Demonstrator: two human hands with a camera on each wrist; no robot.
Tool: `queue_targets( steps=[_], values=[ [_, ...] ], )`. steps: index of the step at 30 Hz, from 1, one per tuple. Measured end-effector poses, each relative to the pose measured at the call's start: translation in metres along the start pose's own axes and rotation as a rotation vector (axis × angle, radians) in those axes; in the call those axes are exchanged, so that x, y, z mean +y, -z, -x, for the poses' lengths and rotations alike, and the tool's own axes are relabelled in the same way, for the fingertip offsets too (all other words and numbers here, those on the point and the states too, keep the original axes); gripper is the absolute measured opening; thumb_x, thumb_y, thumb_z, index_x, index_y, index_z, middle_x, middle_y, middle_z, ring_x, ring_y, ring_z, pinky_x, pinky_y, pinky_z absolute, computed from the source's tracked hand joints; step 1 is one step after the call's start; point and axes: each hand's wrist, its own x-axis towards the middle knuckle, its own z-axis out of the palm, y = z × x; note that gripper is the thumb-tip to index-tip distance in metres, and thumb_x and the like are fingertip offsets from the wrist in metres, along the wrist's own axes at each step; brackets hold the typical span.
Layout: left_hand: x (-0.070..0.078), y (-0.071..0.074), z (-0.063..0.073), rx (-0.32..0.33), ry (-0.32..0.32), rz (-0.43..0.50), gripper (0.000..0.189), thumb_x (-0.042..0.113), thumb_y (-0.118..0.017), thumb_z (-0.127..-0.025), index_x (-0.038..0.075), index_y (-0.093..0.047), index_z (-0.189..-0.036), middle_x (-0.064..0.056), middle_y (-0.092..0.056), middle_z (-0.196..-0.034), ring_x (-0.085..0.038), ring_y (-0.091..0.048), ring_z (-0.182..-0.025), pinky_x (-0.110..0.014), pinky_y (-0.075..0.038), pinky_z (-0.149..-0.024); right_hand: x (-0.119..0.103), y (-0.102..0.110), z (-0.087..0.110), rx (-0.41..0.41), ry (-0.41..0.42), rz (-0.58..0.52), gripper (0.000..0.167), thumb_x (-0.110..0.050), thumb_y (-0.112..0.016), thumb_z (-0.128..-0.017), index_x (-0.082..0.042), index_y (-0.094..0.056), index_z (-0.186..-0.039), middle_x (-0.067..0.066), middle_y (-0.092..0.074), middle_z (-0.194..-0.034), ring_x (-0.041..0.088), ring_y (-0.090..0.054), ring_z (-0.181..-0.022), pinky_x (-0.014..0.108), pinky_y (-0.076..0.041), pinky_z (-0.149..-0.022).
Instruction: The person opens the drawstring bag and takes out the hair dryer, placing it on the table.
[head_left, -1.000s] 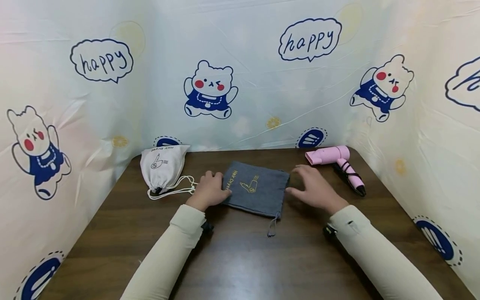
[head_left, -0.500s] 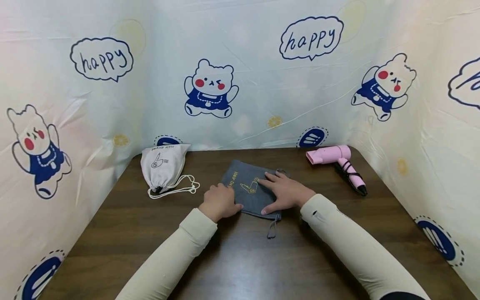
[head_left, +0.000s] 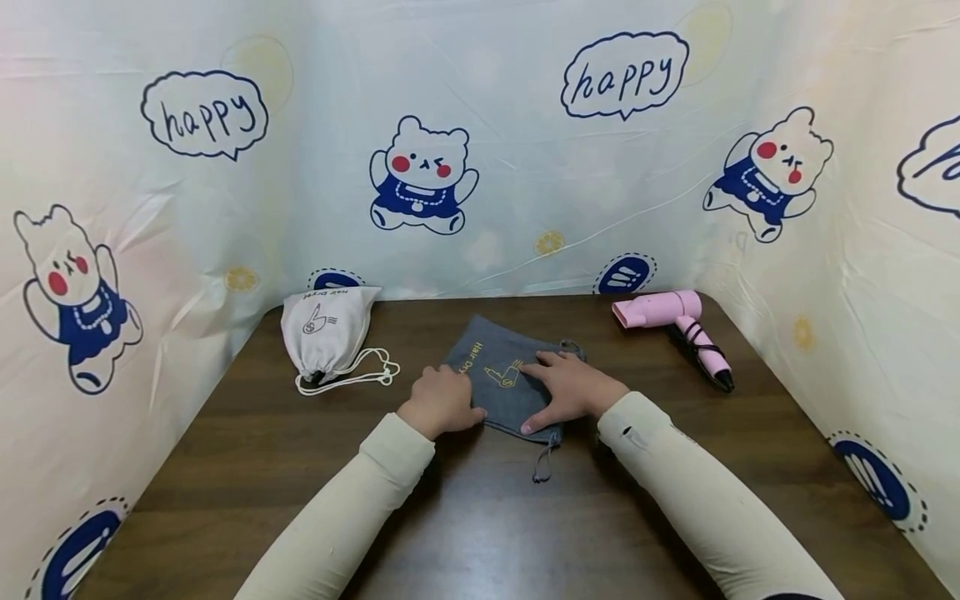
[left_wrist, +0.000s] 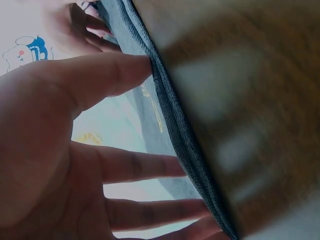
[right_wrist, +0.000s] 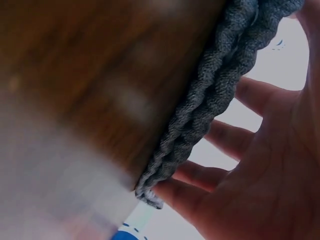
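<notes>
A flat dark grey drawstring pouch [head_left: 497, 343] with yellow "Hair Dryer" print lies on the table between both hands. My left hand [head_left: 441, 402] rests at its left side. In the left wrist view, the thumb [left_wrist: 120, 74] and mostly straight fingers [left_wrist: 145, 165] touch the pouch's edge [left_wrist: 172, 117]. My right hand [head_left: 572, 385] lies spread over the pouch's right part, its fingers mostly straight. The right wrist view shows these fingers [right_wrist: 232, 140] against the gathered mouth [right_wrist: 200, 107] of the pouch. A short drawstring [head_left: 542, 467] sticks out at its near right corner.
A white drawstring bag [head_left: 326, 329] with a hair dryer print sits at the back left, its white cord [head_left: 382, 372] trailing right. A pink hair dryer [head_left: 667, 312] with its black cord wrapped round the handle lies at the back right. Printed curtains surround the brown table [head_left: 247, 467].
My right hand has come left from beside the pouch onto it. My left hand has shifted slightly right and nearer along the pouch's left side. The pouch has turned a little clockwise.
</notes>
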Motion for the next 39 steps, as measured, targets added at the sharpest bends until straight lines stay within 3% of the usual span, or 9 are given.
queue_targets(
  steps=[7,13,27,39],
  values=[
    [-0.001,0.003,-0.004,0.001,-0.055,0.010,0.058,0.055,-0.072,-0.091,0.003,-0.075,-0.115,-0.025,-0.064,-0.121,-0.043,-0.057,-0.105,-0.055,-0.055,-0.079,-0.003,-0.001,0.009,0.003,-0.057,-0.028,0.111,-0.088,-0.070,-0.069,-0.033,-0.039,-0.160,0.013,-0.029,-0.168,0.048,-0.029,-0.151,0.069,-0.033,-0.115],
    [0.002,0.001,-0.014,0.007,-0.101,-0.019,0.059,0.056,-0.070,-0.092,0.005,-0.073,-0.123,-0.023,-0.063,-0.127,-0.043,-0.057,-0.111,-0.055,-0.055,-0.081,-0.003,0.002,0.021,0.007,-0.107,-0.046,0.110,-0.085,-0.073,-0.070,-0.032,-0.039,-0.160,0.016,-0.031,-0.166,0.051,-0.033,-0.148,0.071,-0.036,-0.111],
    [0.021,0.002,-0.034,-0.010,-0.168,-0.025,0.057,0.056,-0.068,-0.094,0.011,-0.071,-0.129,-0.018,-0.063,-0.134,-0.040,-0.058,-0.116,-0.053,-0.056,-0.085,0.011,0.004,0.045,0.009,-0.200,-0.086,0.111,-0.082,-0.076,-0.069,-0.027,-0.042,-0.159,0.019,-0.035,-0.163,0.055,-0.036,-0.143,0.072,-0.037,-0.108],
    [0.041,0.000,-0.058,-0.012,-0.219,-0.050,0.063,0.054,-0.063,-0.096,0.014,-0.061,-0.145,-0.013,-0.059,-0.146,-0.036,-0.056,-0.130,-0.050,-0.053,-0.099,0.029,0.005,0.057,0.036,-0.272,-0.057,0.116,-0.086,-0.074,-0.066,-0.022,-0.044,-0.158,0.023,-0.040,-0.158,0.058,-0.042,-0.135,0.074,-0.042,-0.100]
  ],
)
